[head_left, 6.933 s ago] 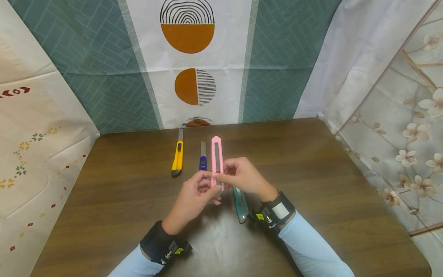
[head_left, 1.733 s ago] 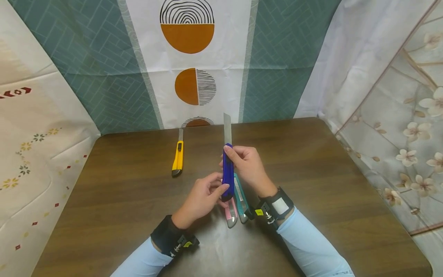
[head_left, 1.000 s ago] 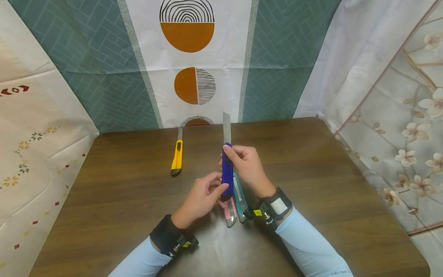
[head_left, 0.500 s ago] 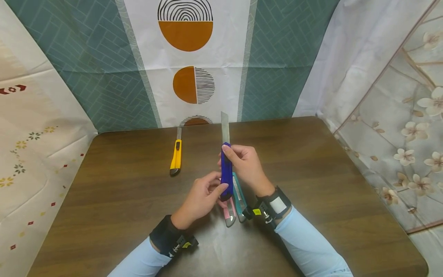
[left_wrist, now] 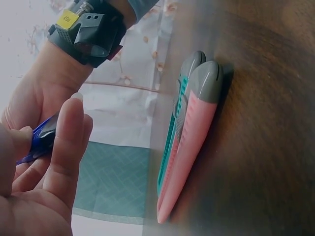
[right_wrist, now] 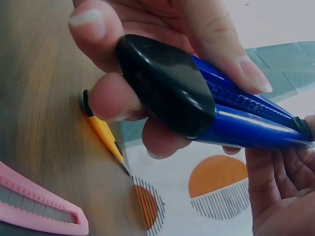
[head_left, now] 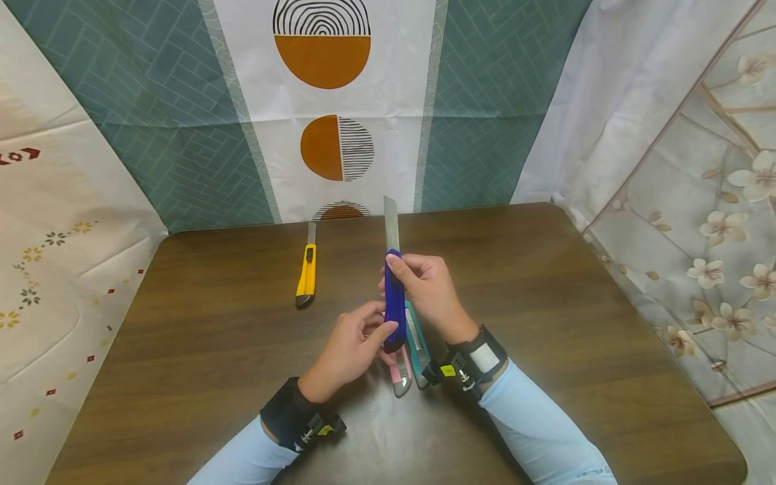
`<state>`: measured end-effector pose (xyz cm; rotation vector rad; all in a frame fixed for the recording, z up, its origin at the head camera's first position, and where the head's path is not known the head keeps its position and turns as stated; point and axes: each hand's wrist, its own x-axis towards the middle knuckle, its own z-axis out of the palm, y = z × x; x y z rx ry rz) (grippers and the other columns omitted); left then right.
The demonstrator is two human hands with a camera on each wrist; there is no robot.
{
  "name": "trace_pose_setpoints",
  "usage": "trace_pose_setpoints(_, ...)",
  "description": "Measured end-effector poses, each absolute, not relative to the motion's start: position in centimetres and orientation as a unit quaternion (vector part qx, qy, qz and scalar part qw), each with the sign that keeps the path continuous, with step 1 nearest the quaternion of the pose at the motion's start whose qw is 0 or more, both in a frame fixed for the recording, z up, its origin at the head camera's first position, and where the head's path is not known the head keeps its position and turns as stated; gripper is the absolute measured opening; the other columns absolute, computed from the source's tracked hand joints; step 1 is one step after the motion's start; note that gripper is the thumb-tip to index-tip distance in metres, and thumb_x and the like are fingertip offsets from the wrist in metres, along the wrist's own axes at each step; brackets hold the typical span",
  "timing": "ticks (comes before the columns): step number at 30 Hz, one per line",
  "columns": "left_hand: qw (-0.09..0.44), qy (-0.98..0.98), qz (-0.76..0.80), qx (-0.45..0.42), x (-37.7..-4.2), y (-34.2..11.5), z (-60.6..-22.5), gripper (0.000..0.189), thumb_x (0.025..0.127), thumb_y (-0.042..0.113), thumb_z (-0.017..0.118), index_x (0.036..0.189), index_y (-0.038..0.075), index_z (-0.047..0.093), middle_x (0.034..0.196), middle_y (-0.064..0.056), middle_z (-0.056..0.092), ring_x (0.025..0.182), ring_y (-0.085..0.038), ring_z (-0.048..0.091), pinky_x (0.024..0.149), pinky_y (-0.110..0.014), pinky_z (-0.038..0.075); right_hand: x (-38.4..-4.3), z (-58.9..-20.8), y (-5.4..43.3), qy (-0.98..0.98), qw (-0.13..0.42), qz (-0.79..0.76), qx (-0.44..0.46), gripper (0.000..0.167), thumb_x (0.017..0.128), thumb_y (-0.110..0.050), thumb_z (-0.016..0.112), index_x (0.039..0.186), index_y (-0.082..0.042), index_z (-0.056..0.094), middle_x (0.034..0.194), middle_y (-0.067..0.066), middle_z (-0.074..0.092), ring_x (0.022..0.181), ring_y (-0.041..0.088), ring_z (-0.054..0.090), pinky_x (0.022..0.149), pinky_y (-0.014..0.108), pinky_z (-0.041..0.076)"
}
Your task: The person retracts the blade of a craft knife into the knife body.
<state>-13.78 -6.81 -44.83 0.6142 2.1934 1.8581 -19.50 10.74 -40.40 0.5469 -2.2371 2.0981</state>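
A: What worries you most?

B: The bare blade [head_left: 391, 225]. It sticks up from the blue cutter [head_left: 395, 300], held above the worktop [head_left: 576, 289] at the centre of the frame, and the right hand [head_left: 433, 289] pinches the handle just below it. A thumb slipping upward could meet the edge.

A: And the left hand [head_left: 348, 343]?

B: Gripping as well, thumb and fingers about the black end cap [right_wrist: 167, 88], lower in the frame. If that grip loosened, I'd expect the cutter to tip, blade and all.

A: Could the blade slide?

B: Perhaps. A dark piece [right_wrist: 301, 127] at the far right of the right wrist view may be the slider; it's too small there to be sure, or to tell whether the thumb bears on it. A stray push would be the cause.

A: Anything below?

B: The pink cutter [head_left: 401, 377] and teal cutter [head_left: 417, 343] lie side by side, lower centre; a dropped tool could knock them.

A: And the yellow cutter [head_left: 307, 273]?

B: Left of centre, well apart, its blade bare too. A careless reach from the top of the frame could nick a finger.
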Motion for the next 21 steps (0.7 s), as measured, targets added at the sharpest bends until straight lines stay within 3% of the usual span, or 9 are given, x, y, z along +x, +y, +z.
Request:
trace_pose_setpoints(8,0.092,0.741,0.632,0.209,-13.8,-6.87,-44.74,0.033,0.102,0.02,0.064,0.132,0.008,0.058,0.111,-0.02,0.075,0.083,-0.042,0.076,0.062,-0.035,0.064,-19.44,-40.35,10.69,-0.725,0.015,0.664,0.182,0.037,0.103,-0.04,0.061,0.096,-0.005,0.074,0.085,0.011,0.077,0.079,0.031,0.076,0.071,0.04,0.066)
trace_pose_setpoints(15,0.089,0.741,0.631,0.213,-13.83,-6.84,-44.59,0.034,0.102,0.02,0.065,0.132,0.007,0.058,0.111,-0.021,0.075,0.082,-0.043,0.076,0.061,-0.035,0.064,-19.36,-40.22,10.68,-0.718,0.018,0.671,0.187,0.033,0.104,-0.034,0.061,0.098,-0.003,0.073,0.086,0.013,0.076,0.083,0.047,0.073,0.071,0.039,0.066)
trace_pose_setpoints(21,0.087,0.739,0.634,0.208,-13.68,-6.94,-44.18,0.034,0.103,0.021,0.064,0.133,0.007,0.058,0.111,-0.02,0.075,0.08,-0.044,0.076,0.061,-0.036,0.064,-19.45,-40.3,10.62,-0.711,0.011,0.675,0.195,0.027,0.104,-0.025,0.062,0.101,-0.001,0.072,0.087,0.014,0.076,0.08,0.03,0.076,0.074,0.038,0.066)
